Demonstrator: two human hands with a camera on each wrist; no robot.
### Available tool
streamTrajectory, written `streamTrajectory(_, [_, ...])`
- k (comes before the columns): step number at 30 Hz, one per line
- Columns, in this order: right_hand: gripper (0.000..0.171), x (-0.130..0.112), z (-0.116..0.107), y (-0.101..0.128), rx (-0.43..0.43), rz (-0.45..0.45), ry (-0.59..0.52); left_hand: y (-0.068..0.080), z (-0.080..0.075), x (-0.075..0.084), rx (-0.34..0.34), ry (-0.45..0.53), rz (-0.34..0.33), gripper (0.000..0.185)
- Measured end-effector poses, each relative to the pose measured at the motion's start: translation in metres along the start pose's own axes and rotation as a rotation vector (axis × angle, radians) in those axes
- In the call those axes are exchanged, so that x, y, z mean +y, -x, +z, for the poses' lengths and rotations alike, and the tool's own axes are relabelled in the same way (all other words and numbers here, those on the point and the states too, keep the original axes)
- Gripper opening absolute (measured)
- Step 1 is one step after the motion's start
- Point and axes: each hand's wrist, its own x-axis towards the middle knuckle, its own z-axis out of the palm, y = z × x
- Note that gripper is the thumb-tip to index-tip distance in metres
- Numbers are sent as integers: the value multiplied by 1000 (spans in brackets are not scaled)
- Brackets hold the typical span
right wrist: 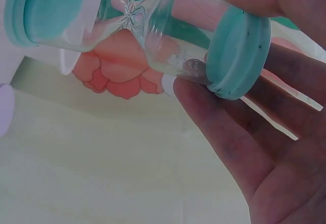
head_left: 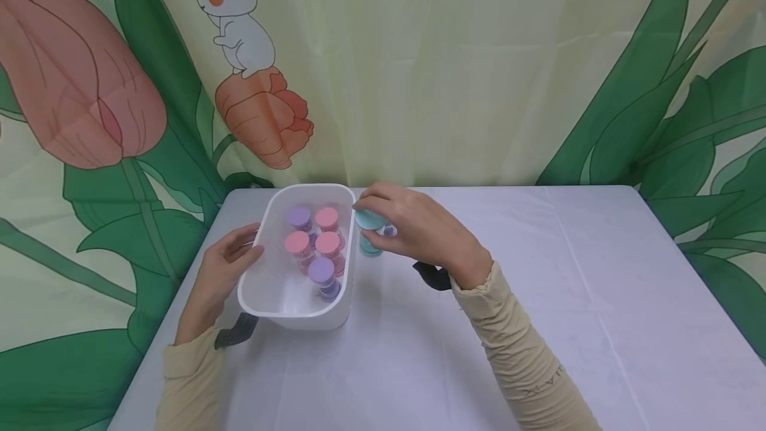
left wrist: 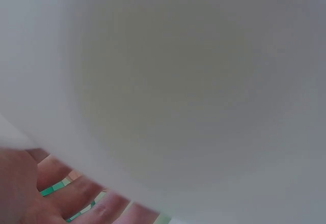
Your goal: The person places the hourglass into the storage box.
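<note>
1. Teal hourglass [head_left: 371, 234]: upright just outside the bin's right wall, above the table. Your right hand [head_left: 419, 228] pinches its top cap, fingers curled round the rim; the wrist view shows thumb and fingertips [right wrist: 204, 102] on the cap edge only, glass waist free. Keep the hold on the cap, not the glass.
2. Bin [head_left: 266, 285]: white, holds five hourglasses, pink [head_left: 328, 245] and purple [head_left: 321, 271] caps, crowded toward the far and right side. The near-left floor looks bare; judge that the easiest landing spot.
3. Lift clear of the right rim before crossing over, or the lower cap may catch the wall.
4. Set it down vertical; a tilt could knock the neighbours.
5. Left hand [head_left: 224, 265]: fingers fairly straight, resting against the bin's left wall, steadying it. Hold it there so the bin doesn't slide on the tablecloth [head_left: 538, 324].
</note>
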Motion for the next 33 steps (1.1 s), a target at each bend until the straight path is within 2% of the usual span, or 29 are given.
streamTrajectory(12, [31,-8,3,-11,9,-54,-50,-1,0,-2,3,3,7,66])
streamTrajectory(33, [29,-18,28,-32,-3,-99,-107,-2,1,-1,0,1,6,64])
